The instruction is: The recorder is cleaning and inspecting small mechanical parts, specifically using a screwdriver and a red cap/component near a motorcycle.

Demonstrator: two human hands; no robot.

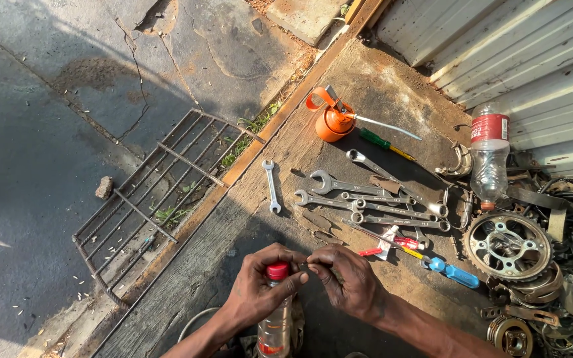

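My left hand (260, 286) grips the neck of a clear plastic bottle (274, 328) with a red cap, held upright low in the view. My right hand (348, 280) is beside it, fingertips pinched on a small dark object next to the cap; what it is I cannot tell. Both hands hover over a worn wooden workbench (233, 225). Just beyond them lie several spanners (373, 199) in a loose row and one spanner (271, 187) apart on the left.
An orange oil can (333, 122) with a long spout stands at the back. A green screwdriver (384, 143), a blue-handled screwdriver (452, 272), a small tube (387, 244), an empty plastic bottle (489, 156), a sprocket (507, 246) and scrap metal parts (565, 292) fill the right. A metal grate (160, 192) lies left.
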